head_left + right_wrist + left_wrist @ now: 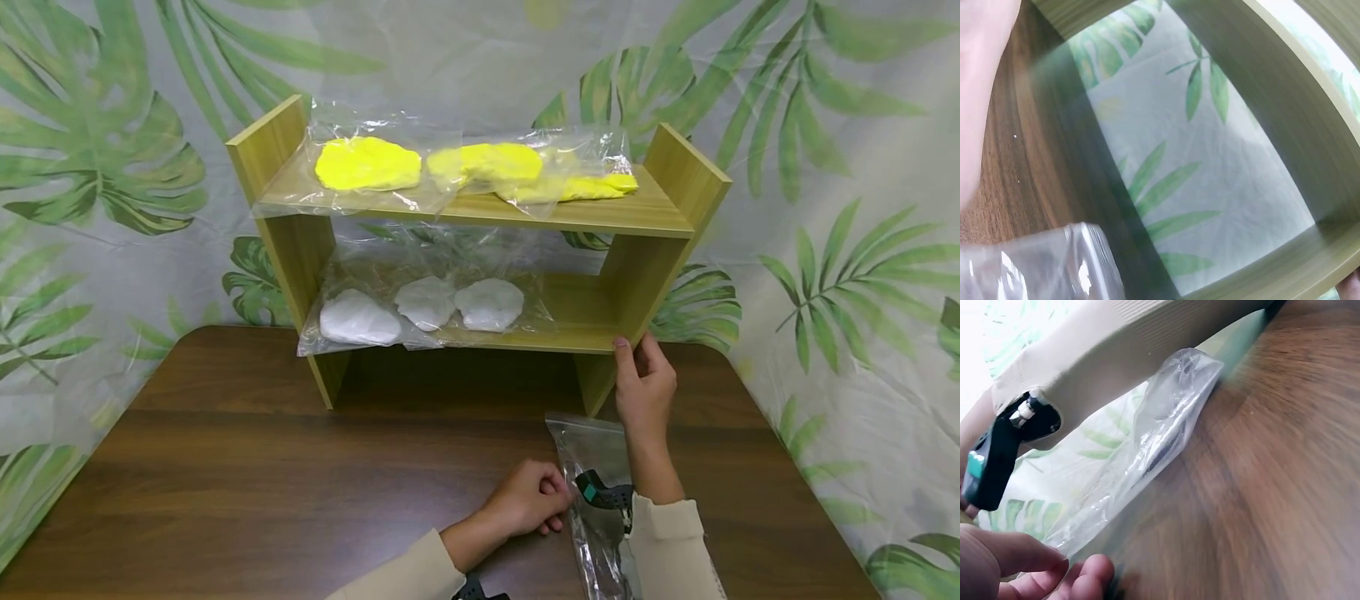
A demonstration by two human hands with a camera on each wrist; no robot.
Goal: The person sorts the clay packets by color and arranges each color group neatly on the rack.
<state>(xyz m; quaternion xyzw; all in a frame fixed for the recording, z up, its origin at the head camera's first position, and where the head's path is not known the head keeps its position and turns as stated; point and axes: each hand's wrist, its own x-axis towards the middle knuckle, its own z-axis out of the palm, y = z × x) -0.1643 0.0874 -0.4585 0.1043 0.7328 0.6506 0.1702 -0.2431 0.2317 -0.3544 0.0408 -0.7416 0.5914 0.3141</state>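
Observation:
My left hand [531,500] pinches the edge of a clear plastic bag [592,446] between thumb and finger; the bag's edge [1160,431] also shows in the left wrist view. Part of the bag lies under my right forearm, and no contents can be made out in it. My right hand [647,392] grips the right side panel of a wooden two-tier shelf [480,215], thumb on the front edge near the middle board. Bags with yellow lumps [367,163] lie on the top board, and bags with white lumps [360,318] on the board below.
The shelf stands toward the back of a dark brown wooden table [262,467]. Behind it hangs a leaf-print cloth [465,50]. A black wrist strap mount [603,492] sits on my right wrist, over the bag.

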